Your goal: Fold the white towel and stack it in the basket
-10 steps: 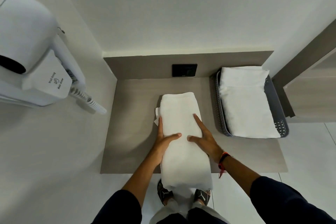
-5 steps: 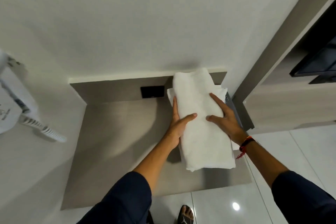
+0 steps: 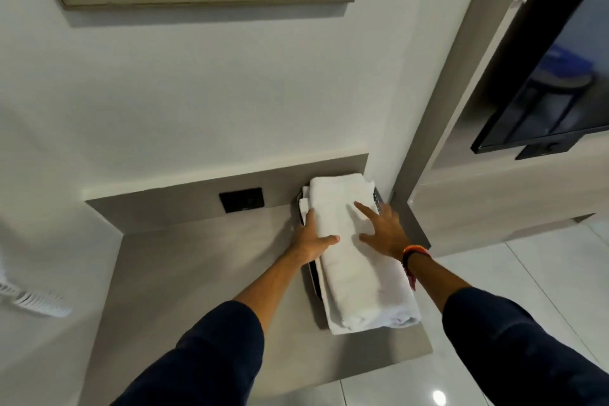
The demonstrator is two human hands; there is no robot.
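Folded white towel [image 3: 356,260] sits atop the basket [image 3: 313,277] stack at the worktop [image 3: 204,273] right end, left hand [image 3: 314,234] cupping its side, right hand [image 3: 384,229] spread flat on top; near end overhangs, could slump or unroll on release.

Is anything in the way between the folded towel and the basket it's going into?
Nothing visible blocks it. The folded white towel already lies over the basket, on top of another towel stacked there. The left hand and right hand both rest on it, with nothing between them and the cloth.
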